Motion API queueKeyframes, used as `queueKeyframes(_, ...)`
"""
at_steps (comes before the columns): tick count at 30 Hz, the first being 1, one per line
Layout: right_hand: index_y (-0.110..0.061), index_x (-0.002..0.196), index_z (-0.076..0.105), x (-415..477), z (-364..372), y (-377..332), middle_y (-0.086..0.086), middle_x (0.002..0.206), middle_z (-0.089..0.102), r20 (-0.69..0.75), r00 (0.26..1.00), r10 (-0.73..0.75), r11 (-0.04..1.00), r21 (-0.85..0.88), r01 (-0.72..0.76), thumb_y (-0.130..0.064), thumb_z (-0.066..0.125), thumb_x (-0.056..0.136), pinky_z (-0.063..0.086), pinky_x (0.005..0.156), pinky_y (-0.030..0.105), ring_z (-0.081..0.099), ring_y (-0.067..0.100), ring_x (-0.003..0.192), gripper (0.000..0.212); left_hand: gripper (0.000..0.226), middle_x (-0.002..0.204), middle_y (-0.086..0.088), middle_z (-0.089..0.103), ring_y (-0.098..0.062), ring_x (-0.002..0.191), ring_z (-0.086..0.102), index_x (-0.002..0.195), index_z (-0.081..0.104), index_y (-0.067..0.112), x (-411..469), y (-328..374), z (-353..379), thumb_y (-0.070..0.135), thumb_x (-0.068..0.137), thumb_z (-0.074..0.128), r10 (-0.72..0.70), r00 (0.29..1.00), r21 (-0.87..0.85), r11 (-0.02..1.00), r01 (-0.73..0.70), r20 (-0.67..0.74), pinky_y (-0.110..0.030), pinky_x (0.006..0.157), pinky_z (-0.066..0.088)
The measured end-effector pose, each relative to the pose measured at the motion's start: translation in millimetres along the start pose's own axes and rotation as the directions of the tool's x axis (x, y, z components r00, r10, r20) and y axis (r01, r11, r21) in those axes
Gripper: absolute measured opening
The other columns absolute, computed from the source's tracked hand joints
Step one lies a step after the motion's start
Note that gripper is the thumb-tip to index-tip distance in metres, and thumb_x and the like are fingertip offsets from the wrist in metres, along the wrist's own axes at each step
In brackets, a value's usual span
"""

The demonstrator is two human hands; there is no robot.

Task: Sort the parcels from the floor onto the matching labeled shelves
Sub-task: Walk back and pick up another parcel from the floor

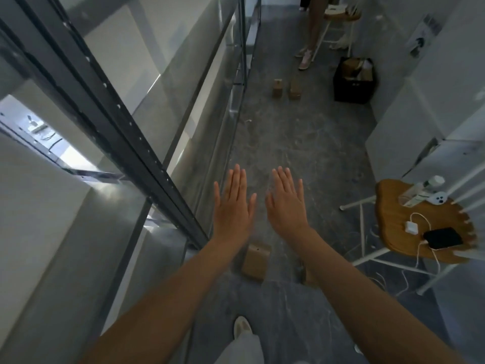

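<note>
Both hands are spread flat, palms down, holding nothing: the left hand [232, 206] and right hand [286, 203] hover side by side, apart. One brown parcel [256, 261] lies on the floor [301, 143] below the left wrist; two parcels [286, 88] sit far beyond the fingertips, by the shelf rack [126, 122].

No legible text anywhere, wall poster [422, 35] print blurred, brown parcel [256, 261] faces blank — shelf labels unreadable
</note>
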State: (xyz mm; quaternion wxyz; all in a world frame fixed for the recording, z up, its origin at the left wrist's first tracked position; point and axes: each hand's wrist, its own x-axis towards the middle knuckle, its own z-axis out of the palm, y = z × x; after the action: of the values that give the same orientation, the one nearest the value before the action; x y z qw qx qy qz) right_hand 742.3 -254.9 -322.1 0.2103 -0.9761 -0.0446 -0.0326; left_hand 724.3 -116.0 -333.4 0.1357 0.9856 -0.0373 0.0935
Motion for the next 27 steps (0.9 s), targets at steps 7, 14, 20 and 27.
queueKeyframes(7,-0.008,0.157,0.019,48,24,10,0.007,0.166,0.015,0.059,0.998,0.037,0.999,0.009,-0.037,-0.026,0.031,0.104,-0.002,0.124,0.045,0.004,0.019,0.155,0.057,0.068,0.172,-0.011,0.014,-0.024,0.159,0.011,0.162,0.019,0.005,39,-17,26,0.044,0.106,0.015,0.001,0.998,0.030,1.000,-0.002,0.055,-0.052,0.127,0.006)
queueKeyframes(14,-0.009,0.158,0.016,95,43,32,0.006,0.167,0.013,0.132,0.991,-0.015,0.999,-0.036,0.020,-0.026,0.031,0.105,-0.002,0.125,0.045,0.002,0.018,0.155,0.058,0.069,0.173,-0.007,0.008,-0.017,0.159,0.001,0.163,0.014,0.008,57,-23,60,0.046,0.106,0.010,-0.090,0.992,-0.013,0.996,0.092,0.093,-0.048,0.127,-0.004)
queueKeyframes(20,-0.010,0.158,0.012,134,74,49,0.004,0.167,0.011,0.276,0.953,-0.128,0.987,-0.059,0.150,-0.026,0.029,0.105,-0.004,0.124,0.044,-0.001,0.016,0.155,0.058,0.072,0.174,-0.007,0.007,-0.019,0.160,0.003,0.164,0.012,0.009,65,-28,90,0.046,0.103,0.005,-0.259,0.957,-0.025,0.964,0.264,0.129,-0.051,0.129,0.000)
queueKeyframes(27,-0.009,0.158,0.013,140,133,84,0.004,0.167,0.012,0.403,0.893,-0.199,0.969,-0.053,0.239,-0.026,0.030,0.104,-0.003,0.124,0.045,0.000,0.017,0.155,0.059,0.070,0.174,-0.005,0.008,-0.018,0.161,0.003,0.164,0.015,0.010,57,-39,142,0.044,0.103,0.010,-0.414,0.892,-0.025,0.905,0.425,0.182,-0.045,0.127,-0.006)
